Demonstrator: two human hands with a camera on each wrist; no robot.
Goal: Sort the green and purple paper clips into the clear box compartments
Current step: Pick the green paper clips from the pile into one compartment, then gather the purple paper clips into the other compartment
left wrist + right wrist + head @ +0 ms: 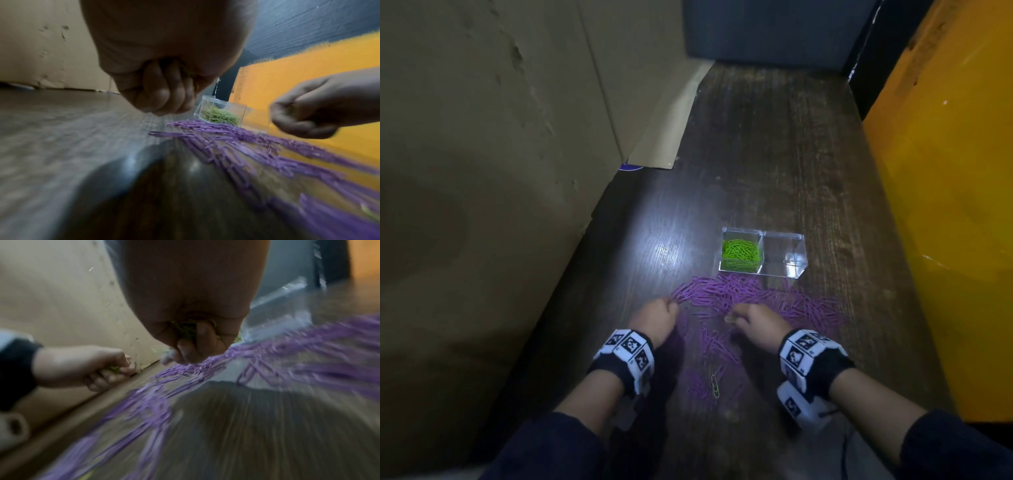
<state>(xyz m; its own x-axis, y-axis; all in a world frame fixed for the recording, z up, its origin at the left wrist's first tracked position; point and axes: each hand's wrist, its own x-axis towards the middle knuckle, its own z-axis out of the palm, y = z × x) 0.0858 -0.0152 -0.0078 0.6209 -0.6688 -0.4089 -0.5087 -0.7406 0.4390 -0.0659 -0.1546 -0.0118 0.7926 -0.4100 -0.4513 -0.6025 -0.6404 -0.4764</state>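
A clear two-compartment box (802, 249) stands on the dark wood table. Its left compartment holds a heap of green paper clips (741, 255); the right compartment looks empty. Purple paper clips (739, 294) lie spread in front of the box and back toward me. One green clip (715, 385) lies among them between my wrists. My left hand (669, 303) sits at the pile's left edge, curled into a fist with green clips inside (114, 368). My right hand (736, 315) hovers over the pile's middle, its fingers (195, 340) curled round a bunch of green clips (185, 331).
A tall cardboard wall (500, 137) runs along the left side of the table. A yellow panel (945, 205) borders the right side, and a dark grey panel (774, 31) closes the back. Bare table (774, 154) stretches beyond the box.
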